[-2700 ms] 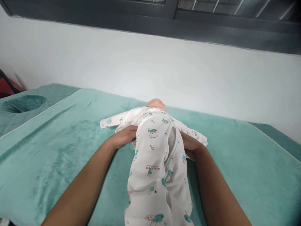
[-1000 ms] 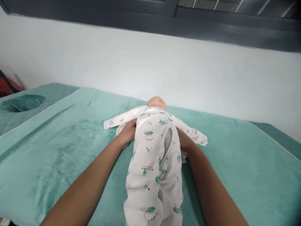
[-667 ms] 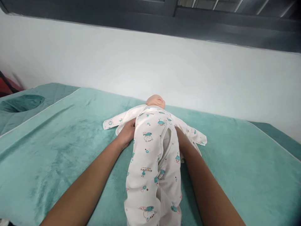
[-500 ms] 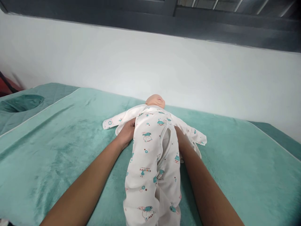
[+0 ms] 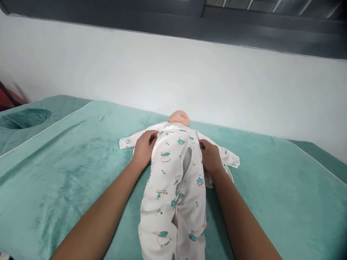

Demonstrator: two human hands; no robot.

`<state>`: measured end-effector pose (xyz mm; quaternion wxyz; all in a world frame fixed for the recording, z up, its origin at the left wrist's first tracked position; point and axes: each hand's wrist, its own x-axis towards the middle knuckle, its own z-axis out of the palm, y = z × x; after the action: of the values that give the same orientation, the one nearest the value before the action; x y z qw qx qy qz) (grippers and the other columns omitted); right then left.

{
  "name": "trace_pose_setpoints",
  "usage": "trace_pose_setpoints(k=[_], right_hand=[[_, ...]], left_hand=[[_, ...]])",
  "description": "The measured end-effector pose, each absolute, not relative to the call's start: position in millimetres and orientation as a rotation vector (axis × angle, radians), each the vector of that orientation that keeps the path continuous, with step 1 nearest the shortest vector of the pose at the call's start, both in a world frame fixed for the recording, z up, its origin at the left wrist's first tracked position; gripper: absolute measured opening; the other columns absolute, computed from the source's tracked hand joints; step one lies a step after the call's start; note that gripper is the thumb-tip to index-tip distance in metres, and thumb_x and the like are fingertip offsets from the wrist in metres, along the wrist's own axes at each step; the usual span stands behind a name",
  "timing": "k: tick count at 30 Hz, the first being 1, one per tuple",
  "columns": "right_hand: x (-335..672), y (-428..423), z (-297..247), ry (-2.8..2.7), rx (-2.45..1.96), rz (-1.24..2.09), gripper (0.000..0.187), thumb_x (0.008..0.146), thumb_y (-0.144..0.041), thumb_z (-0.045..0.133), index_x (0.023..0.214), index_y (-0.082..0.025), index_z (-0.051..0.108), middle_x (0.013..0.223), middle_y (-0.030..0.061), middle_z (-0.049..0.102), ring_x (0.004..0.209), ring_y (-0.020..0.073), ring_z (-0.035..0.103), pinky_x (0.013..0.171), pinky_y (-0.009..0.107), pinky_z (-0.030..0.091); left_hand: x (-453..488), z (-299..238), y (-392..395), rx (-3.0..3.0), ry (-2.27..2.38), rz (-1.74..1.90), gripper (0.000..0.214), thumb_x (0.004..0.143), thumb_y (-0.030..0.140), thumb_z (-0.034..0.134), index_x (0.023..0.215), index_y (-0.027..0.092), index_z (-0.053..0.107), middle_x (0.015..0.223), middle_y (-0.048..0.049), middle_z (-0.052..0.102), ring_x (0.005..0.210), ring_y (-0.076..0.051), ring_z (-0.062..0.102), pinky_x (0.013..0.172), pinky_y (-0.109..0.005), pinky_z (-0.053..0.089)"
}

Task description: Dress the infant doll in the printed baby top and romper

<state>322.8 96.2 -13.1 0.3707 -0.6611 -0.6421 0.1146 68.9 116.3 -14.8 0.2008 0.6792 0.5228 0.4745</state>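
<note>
A baby doll (image 5: 178, 118) lies on its back with its head toward the wall. White printed baby pants (image 5: 164, 187) cover its legs and reach high up the chest; an open slit shows at the crotch. Beneath them is a white printed baby shirt (image 5: 230, 158), its sleeves spread to both sides. My left hand (image 5: 145, 146) pinches the pants' upper edge at the left side, thumb and fingers together. At the opposite side my right hand (image 5: 210, 153) is closed on the pants' edge, its fingertips partly hidden by the fabric.
The doll lies on a green plush bed cover (image 5: 81, 173). A round hole (image 5: 27, 118) is in the cover at the far left. Behind stands a white wall (image 5: 151, 72), with a dark window frame (image 5: 173, 18) above it.
Both hands have come out from beside and under the doll's torso and now show at the pants' upper sides. The pants' legs have shifted slightly left in view.
</note>
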Motion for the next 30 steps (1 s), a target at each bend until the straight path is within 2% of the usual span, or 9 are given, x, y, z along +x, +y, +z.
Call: trace_pose_setpoints(k=[4, 8, 10, 13, 16, 19, 23, 26, 30], right_hand=[[319, 102, -8, -1.603, -1.449, 0.189, 0.02, 0.087, -0.034, 0.052, 0.09, -0.023, 0.068, 0.094, 0.0047, 0.07, 0.088, 0.0208, 0.062, 0.081, 0.034, 0.046], [318, 118, 0, -1.663, -1.301, 0.44, 0.016, 0.084, -0.033, 0.058, 0.095, -0.024, 0.066, 0.116, 0.005, 0.067, 0.108, 0.0211, 0.059, 0.096, 0.037, 0.042], [320, 127, 5, -1.692, -1.322, 0.587, 0.013, 0.082, -0.034, 0.06, 0.09, -0.023, 0.063, 0.125, 0.0039, 0.064, 0.113, 0.0219, 0.058, 0.099, 0.039, 0.04], [319, 136, 13, -1.785, -1.307, 0.731, 0.013, 0.081, -0.035, 0.061, 0.08, -0.023, 0.058, 0.134, 0.0025, 0.06, 0.118, 0.0232, 0.054, 0.1, 0.04, 0.038], [314, 143, 17, -1.797, -1.292, 0.727, 0.018, 0.082, -0.038, 0.06, 0.077, -0.022, 0.053, 0.127, 0.004, 0.064, 0.111, 0.0229, 0.057, 0.094, 0.038, 0.041], [307, 152, 17, -1.749, -1.418, 0.564, 0.018, 0.083, -0.039, 0.057, 0.078, -0.023, 0.051, 0.098, 0.0029, 0.069, 0.087, 0.0196, 0.058, 0.078, 0.034, 0.043], [301, 164, 17, -1.724, -1.558, 0.384, 0.018, 0.083, -0.039, 0.054, 0.076, -0.023, 0.05, 0.068, -0.0032, 0.052, 0.066, 0.0157, 0.048, 0.064, 0.03, 0.037], [297, 169, 12, -1.644, -1.584, 0.393, 0.02, 0.081, -0.041, 0.057, 0.075, -0.023, 0.051, 0.065, -0.0042, 0.048, 0.065, 0.0151, 0.046, 0.064, 0.03, 0.037], [291, 162, -1, -1.463, -1.472, 0.538, 0.021, 0.078, -0.042, 0.061, 0.083, -0.023, 0.056, 0.073, -0.0022, 0.058, 0.07, 0.0159, 0.052, 0.067, 0.03, 0.042]], left_hand=[[63, -20, 135, 2.181, 1.364, 1.38, 0.019, 0.093, 0.032, 0.049, 0.096, 0.022, 0.064, 0.11, -0.0061, 0.067, 0.11, -0.023, 0.055, 0.101, -0.041, 0.041], [62, -22, 150, 2.222, 1.404, 1.269, 0.019, 0.093, 0.035, 0.049, 0.089, 0.022, 0.063, 0.122, -0.0064, 0.065, 0.125, -0.024, 0.047, 0.108, -0.046, 0.033], [62, -21, 154, 2.207, 1.435, 1.181, 0.021, 0.094, 0.037, 0.048, 0.087, 0.022, 0.062, 0.127, -0.0066, 0.063, 0.125, -0.025, 0.048, 0.109, -0.047, 0.03], [62, -17, 156, 2.187, 1.424, 1.125, 0.023, 0.094, 0.036, 0.047, 0.085, 0.021, 0.062, 0.123, -0.0068, 0.065, 0.117, -0.024, 0.054, 0.105, -0.044, 0.034], [63, -13, 155, 2.1, 1.431, 1.162, 0.024, 0.094, 0.033, 0.045, 0.083, 0.02, 0.063, 0.116, -0.0066, 0.068, 0.109, -0.024, 0.058, 0.098, -0.04, 0.039], [63, -10, 153, 2.014, 1.444, 1.184, 0.027, 0.094, 0.032, 0.042, 0.087, 0.02, 0.065, 0.114, -0.0074, 0.069, 0.105, -0.024, 0.06, 0.095, -0.039, 0.041], [64, -10, 154, 1.961, 1.528, 1.167, 0.03, 0.096, 0.033, 0.039, 0.102, 0.019, 0.065, 0.108, -0.0087, 0.07, 0.099, -0.025, 0.061, 0.092, -0.039, 0.043], [65, -14, 156, 2.033, 1.596, 1.147, 0.026, 0.095, 0.029, 0.041, 0.104, 0.018, 0.064, 0.106, -0.0092, 0.069, 0.1, -0.026, 0.059, 0.092, -0.041, 0.042], [65, -21, 158, 2.15, 1.652, 1.107, 0.026, 0.092, 0.023, 0.047, 0.116, 0.017, 0.058, 0.116, -0.0108, 0.066, 0.108, -0.028, 0.056, 0.095, -0.041, 0.04]])
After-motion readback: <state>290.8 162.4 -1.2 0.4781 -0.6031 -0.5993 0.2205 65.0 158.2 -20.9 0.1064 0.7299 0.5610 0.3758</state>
